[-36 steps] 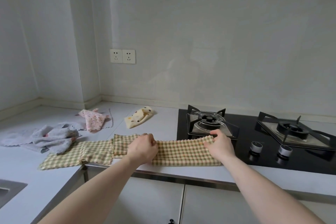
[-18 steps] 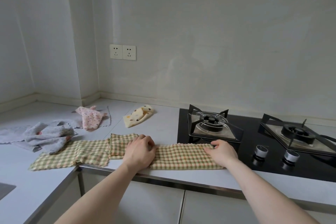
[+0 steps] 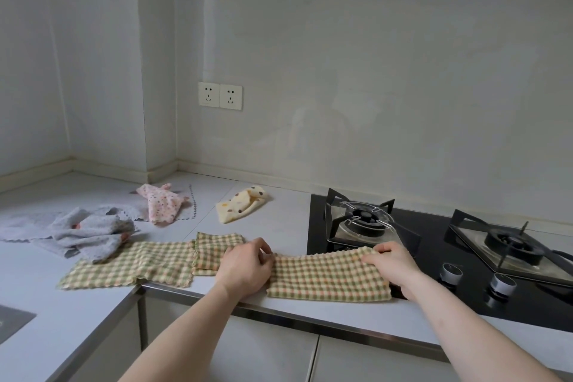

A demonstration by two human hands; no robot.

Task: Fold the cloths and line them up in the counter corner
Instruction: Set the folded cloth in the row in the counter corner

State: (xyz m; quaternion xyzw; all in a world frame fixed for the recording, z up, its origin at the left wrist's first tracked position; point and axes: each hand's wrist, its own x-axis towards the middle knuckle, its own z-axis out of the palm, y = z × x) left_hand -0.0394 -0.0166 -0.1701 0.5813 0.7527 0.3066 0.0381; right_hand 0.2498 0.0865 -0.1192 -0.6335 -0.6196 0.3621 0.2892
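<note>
A green and orange checked cloth (image 3: 325, 276) lies as a folded strip along the counter's front edge, its right end over the hob. My left hand (image 3: 245, 267) pinches its left end with curled fingers. My right hand (image 3: 392, 267) grips its right end at the far edge. A second checked cloth (image 3: 130, 267) lies flat to the left, with a smaller folded checked piece (image 3: 214, 248) beside it. A crumpled grey cloth (image 3: 90, 232), a pink dotted cloth (image 3: 159, 205) and a yellow spotted cloth (image 3: 240, 205) lie further back toward the corner.
A black gas hob (image 3: 434, 257) with two burners and two knobs (image 3: 449, 273) fills the counter's right side. A sink edge (image 3: 12, 322) shows at the lower left. Two wall sockets (image 3: 220, 95) sit above the counter. The walls meet in a corner (image 3: 161, 164) behind the cloths.
The far edge of the checked cloth came forward and down into a flatter strip. Both hands stayed at its ends, and my right hand has lifted the far edge slightly again.
</note>
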